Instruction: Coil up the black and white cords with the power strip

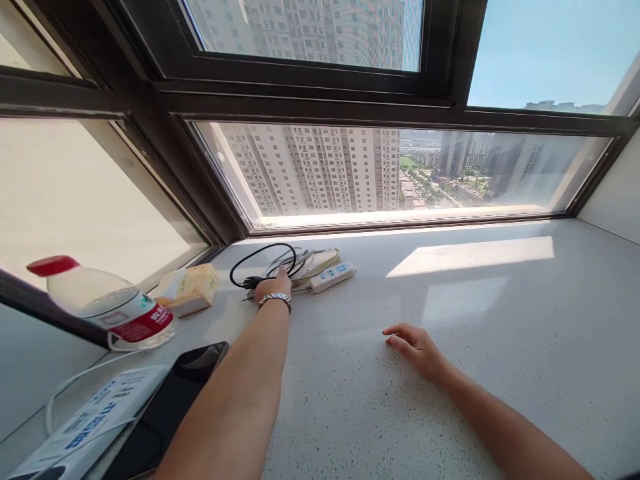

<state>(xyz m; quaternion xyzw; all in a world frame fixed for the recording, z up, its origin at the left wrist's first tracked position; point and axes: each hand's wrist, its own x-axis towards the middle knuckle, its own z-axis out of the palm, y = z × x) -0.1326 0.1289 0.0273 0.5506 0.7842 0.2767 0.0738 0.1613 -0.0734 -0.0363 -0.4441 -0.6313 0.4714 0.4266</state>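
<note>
My left hand (274,287), with a metal-band bracelet at the wrist, reaches to the far part of the sill. Its fingers close on a black power cord (263,248), whose plug (253,283) shows just left of the hand; the fingertips are partly hidden. Right beside it lies a white power strip (333,277) with blue-marked sockets, and behind that a bundle of pale cables (314,262). My right hand (414,348) is near the middle of the speckled sill (345,400), holding nothing, thumb and fingers apart and loosely curved.
At the left stand a large clear bottle (107,303) with a red cap and a tissue pack (187,288). Nearer lie a black phone-like device (165,410), a white printed box (95,423) and a thin white cable (65,383). The window frame (320,110) bounds the sill behind.
</note>
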